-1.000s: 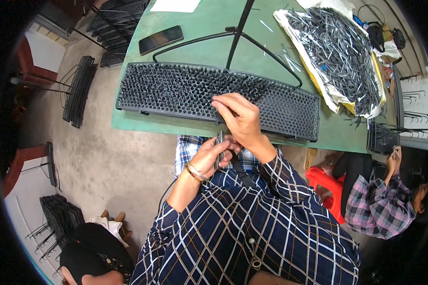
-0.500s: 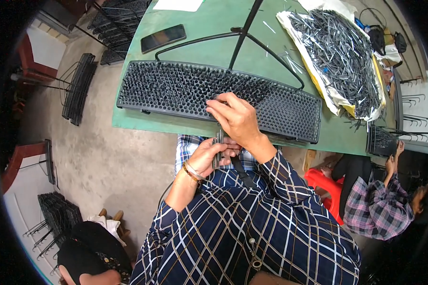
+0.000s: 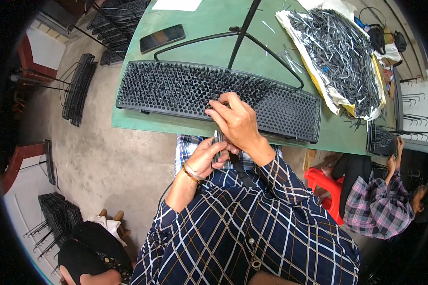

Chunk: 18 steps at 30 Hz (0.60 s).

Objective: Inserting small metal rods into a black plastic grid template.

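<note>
A long black perforated panel (image 3: 176,90) lies at the table's near edge, with short dark pegs standing across its left and middle. Toward its right end the rows of holes look barer. Below that edge my left hand (image 3: 207,156) is closed around a small bundle of thin grey-black strips (image 3: 217,137), held upright. My right hand (image 3: 235,118) reaches over the middle of the panel, thumb and fingers pinched together at its surface. Whatever sits between those fingertips is too small and hidden to make out.
The green table (image 3: 209,19) also bears a black phone (image 3: 162,38), a black metal rod frame (image 3: 242,35) behind the panel, and an opened sack (image 3: 337,61) heaped with strips. At right, another person (image 3: 380,204) works near a red stool (image 3: 325,190). Similar panels (image 3: 78,90) stand at left.
My right hand stays pinched at nearly the same spot on the panel. The fingers of my left hand have shifted slightly, and the strips in it have tilted a little.
</note>
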Each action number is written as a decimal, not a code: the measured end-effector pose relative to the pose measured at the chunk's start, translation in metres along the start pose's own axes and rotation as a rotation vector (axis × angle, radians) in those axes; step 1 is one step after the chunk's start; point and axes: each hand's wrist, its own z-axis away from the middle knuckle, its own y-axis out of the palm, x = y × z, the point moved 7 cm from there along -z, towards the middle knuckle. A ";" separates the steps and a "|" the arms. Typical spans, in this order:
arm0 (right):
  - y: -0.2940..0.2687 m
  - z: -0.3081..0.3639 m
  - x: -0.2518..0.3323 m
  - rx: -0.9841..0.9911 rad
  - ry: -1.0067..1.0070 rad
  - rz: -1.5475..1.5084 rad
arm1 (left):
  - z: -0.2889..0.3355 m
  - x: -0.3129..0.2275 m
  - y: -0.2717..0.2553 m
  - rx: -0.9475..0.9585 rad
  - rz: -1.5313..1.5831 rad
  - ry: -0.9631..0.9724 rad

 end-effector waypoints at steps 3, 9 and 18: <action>-0.016 0.002 -0.003 -0.031 0.084 -0.098 | 0.002 -0.003 -0.001 0.051 -0.001 0.039; 0.003 0.039 -0.025 0.421 0.682 -0.785 | 0.002 -0.004 0.010 0.138 -0.024 0.080; -0.003 0.038 -0.045 0.237 0.816 -0.807 | -0.003 -0.004 0.007 0.046 -0.043 0.109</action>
